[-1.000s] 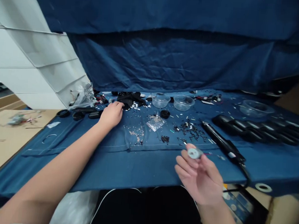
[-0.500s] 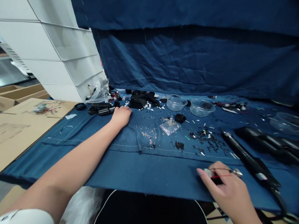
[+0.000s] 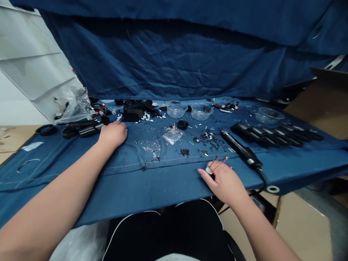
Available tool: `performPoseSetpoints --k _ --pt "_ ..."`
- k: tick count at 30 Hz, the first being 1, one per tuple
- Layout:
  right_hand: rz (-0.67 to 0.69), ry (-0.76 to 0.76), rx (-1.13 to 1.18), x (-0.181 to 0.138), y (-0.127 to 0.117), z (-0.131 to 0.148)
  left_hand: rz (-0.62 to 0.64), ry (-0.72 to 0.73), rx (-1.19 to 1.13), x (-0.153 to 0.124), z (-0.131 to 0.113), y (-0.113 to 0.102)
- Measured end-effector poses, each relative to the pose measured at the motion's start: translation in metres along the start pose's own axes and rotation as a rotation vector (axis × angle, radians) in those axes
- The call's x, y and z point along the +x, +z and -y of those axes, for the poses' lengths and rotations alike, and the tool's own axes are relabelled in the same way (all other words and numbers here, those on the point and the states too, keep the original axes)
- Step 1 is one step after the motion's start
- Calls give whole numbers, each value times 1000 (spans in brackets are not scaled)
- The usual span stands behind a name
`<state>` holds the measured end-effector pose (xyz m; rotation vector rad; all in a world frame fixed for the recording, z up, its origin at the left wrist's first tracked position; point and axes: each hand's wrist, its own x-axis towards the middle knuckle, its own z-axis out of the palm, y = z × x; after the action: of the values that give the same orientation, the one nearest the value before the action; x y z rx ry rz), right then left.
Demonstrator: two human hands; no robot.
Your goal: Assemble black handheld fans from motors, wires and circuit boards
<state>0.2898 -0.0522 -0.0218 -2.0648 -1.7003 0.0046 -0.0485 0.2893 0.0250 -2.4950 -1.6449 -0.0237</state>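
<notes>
My left hand (image 3: 113, 134) reaches far forward, its fingers curled down beside a row of black cylindrical parts (image 3: 89, 130). The hand's back hides whatever the fingers may hold. Nearer the front edge, my right hand (image 3: 225, 181) is closed around a small round grey part (image 3: 208, 170) with thin red and black wires. The wires loop over the knuckles, and a small metal piece (image 3: 226, 158) shows on them. A black electric screwdriver (image 3: 242, 149) lies just beyond this hand. Loose black screws (image 3: 208, 141) are scattered ahead of it.
Clear plastic bowls (image 3: 202, 112) stand along the back near a blue cloth curtain (image 3: 179, 65). Black moulded housings (image 3: 274, 135) line the right side, by a cardboard box (image 3: 328, 102). A small plastic bag (image 3: 173, 136) lies mid-table. White boxes (image 3: 24, 51) are stacked at left.
The view has swung to the right, showing the cardboard box and more of the housings. My right hand has moved forward over the cloth with the wired part; my left stays by the black parts.
</notes>
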Motion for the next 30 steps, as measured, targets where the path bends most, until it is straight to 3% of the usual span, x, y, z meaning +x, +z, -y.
performPoseSetpoints --k 10,15,20,25,30 --pt "-207 29 76 -17 -17 -10 -30 27 -160 -5 -1 3" --pt "-139 37 78 -18 -9 -16 -60 20 -338 -1 1 8" --pt "-97 64 84 -23 6 -18 -141 78 -611 -3 -3 -5" --pt "-95 65 153 -22 6 -10 -167 201 -842 -32 -54 -30" --pt "-119 85 315 -19 1 -3 13 554 -976 -98 -129 -29"
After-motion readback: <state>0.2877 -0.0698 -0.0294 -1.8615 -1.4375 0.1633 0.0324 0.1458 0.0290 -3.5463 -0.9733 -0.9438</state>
